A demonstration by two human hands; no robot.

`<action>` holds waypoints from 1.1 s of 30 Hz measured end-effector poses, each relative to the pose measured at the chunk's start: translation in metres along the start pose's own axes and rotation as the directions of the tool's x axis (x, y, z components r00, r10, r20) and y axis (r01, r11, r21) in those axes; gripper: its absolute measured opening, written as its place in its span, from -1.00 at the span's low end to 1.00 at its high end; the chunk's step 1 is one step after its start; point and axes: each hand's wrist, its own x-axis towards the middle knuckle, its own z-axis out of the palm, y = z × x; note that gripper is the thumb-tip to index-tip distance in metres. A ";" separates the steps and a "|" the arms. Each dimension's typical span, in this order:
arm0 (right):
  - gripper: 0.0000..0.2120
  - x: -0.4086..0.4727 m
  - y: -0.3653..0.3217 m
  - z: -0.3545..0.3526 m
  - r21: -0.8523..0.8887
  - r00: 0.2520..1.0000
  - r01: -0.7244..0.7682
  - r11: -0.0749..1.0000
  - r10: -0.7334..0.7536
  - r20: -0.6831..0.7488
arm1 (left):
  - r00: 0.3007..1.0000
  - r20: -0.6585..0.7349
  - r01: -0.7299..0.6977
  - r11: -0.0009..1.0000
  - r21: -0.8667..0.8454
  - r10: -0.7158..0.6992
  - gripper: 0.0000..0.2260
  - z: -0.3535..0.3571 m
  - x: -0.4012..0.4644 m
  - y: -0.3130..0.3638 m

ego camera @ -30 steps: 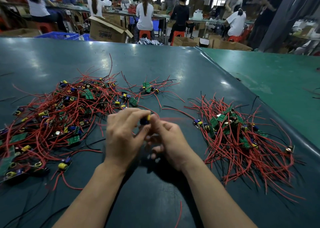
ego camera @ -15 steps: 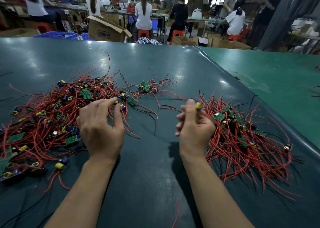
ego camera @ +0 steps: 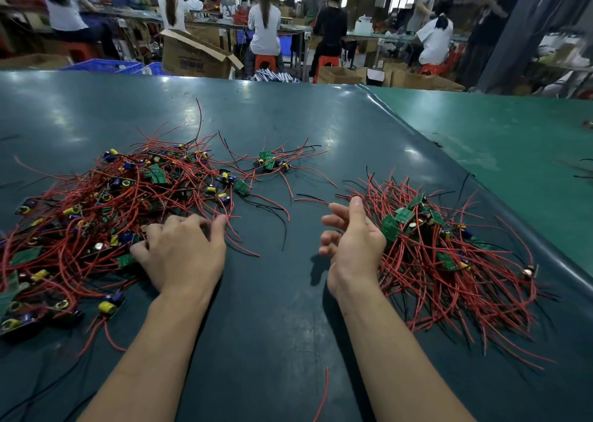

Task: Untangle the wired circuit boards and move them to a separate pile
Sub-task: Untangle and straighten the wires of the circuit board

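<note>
A tangled pile of green circuit boards with red and black wires spreads over the left of the dark green table. A second, sorted pile of wired boards lies on the right. My left hand rests palm down on the right edge of the tangled pile, its fingers spread over the wires. My right hand hovers just left of the sorted pile, fingers loosely curled, holding nothing. A small cluster of boards lies apart behind the hands.
A loose red wire lies near the table's front edge. A lighter green table adjoins on the right. Beyond the far edge stand cardboard boxes, blue crates and several seated workers.
My right hand carried a wired board to the right pile and let it go; it now holds nothing. My left hand moved left and down onto the tangled pile.
</note>
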 end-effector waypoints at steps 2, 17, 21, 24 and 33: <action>-0.65 0.001 0.001 0.000 0.000 1.000 -0.013 1.000 0.013 0.019 | 0.999 0.031 -0.006 1.000 0.011 0.006 -0.66 -0.001 0.000 0.001; -0.44 -0.013 0.024 0.006 -0.582 0.766 0.586 0.564 -0.152 0.624 | 0.787 -0.467 -0.616 0.558 -0.555 0.404 -0.87 -0.019 -0.034 0.018; -0.60 -0.014 0.019 0.004 -0.447 0.711 0.599 0.664 -0.184 0.679 | 0.685 -0.443 -0.703 0.366 -0.610 0.578 -0.83 -0.016 -0.045 0.026; -0.81 -0.017 0.017 0.008 -0.368 0.792 0.461 0.807 -0.187 0.582 | 0.698 -0.444 -0.682 0.332 -0.651 0.562 -0.78 -0.016 -0.043 0.025; -0.91 -0.014 -0.003 0.005 0.037 0.914 -0.101 0.994 0.078 0.398 | 0.928 0.096 -0.137 0.571 -0.810 0.359 -0.46 -0.006 -0.033 0.022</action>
